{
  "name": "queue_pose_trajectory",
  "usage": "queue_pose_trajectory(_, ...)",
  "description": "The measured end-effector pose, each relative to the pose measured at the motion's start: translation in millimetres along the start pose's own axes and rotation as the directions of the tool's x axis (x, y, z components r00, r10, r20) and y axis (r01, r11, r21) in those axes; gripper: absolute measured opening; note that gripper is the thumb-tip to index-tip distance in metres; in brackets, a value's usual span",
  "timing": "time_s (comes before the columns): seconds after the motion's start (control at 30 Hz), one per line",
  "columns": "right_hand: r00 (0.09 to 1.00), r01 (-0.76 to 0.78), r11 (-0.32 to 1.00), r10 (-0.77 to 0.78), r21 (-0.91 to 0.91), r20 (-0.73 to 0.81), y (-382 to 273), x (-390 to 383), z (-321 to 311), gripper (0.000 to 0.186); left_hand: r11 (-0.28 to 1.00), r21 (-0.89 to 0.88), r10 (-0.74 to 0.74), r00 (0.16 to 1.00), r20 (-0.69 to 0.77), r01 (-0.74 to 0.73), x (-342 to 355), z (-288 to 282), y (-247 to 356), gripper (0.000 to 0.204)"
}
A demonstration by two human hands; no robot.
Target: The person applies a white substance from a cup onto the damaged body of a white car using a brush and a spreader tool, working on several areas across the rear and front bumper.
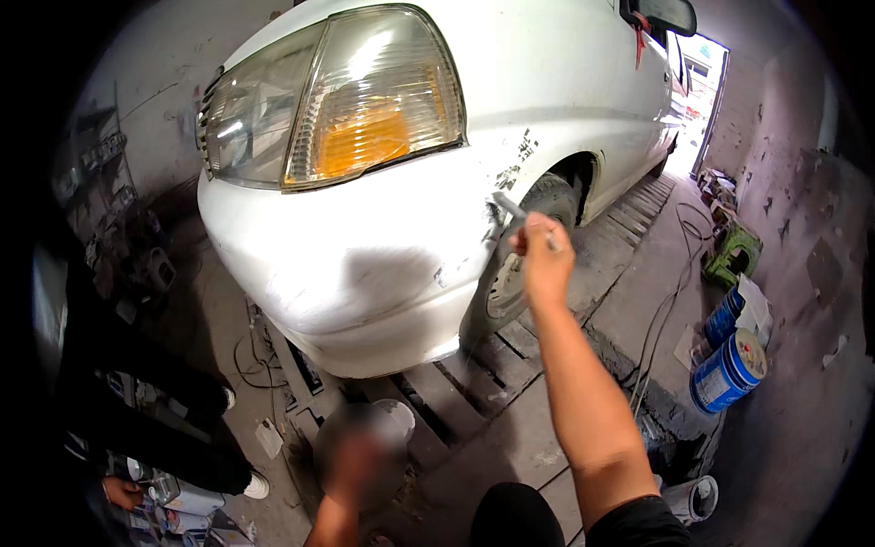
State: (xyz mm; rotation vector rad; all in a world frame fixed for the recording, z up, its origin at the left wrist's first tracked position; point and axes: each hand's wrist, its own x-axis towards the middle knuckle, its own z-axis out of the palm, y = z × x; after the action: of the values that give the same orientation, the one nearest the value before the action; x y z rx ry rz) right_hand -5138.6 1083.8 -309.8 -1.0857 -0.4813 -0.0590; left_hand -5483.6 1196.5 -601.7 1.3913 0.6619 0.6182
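Apparently scraping chipped paint (494, 216) ahead of the front wheel (512, 290): right hand (548, 257) was clamped on a grey scraper (509, 206); left hand (354, 460) blurred, couldn't tell. Next stroke probably needed steady angle.

Dim overall, but brightest at the doorway (711, 96) at upper right, nearly washed out to white there. Bright on the white vehicle (538, 82), with hard glare streaking the headlight (374, 91). Darkened by 1 broad, soft-edged shadow on the bumper (292, 255). Murky along the right wall (802, 273); nearly lost in black around another person's dark trousers (155, 447) at left. Fairly clear on the right hand (547, 260), a little soft on the grey tool (512, 207). Smeared beyond detail over the left hand (355, 460). Bent toward the rim, fisheye fashion, and black at all 4 corners.
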Motion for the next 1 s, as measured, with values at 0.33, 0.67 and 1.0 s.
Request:
queue_pose_trajectory(0.33,0.981,-0.050,0.994,0.068,-0.102,0.182,30.0,-33.0,-19.0,0.016,0.877,-0.334,-0.392,0.916,-0.085,0.345,-5.3,18.8,62.4,0.010)
queue_pose_trajectory(0.67,0.966,0.139,0.963,-0.080,-0.232,0.245,25.5,24.0,-43.9,0.019,1.000,0.027,-0.003,0.995,-0.099,0.006,5.3,-11.7,-15.6,0.012)
queue_pose_trajectory(1.0,0.948,0.162,0.974,-0.109,-0.159,0.299,9.7,30.1,-39.4,0.019,0.945,-0.202,-0.288,0.948,-0.136,0.258,-8.3,4.5,40.6,0.009)
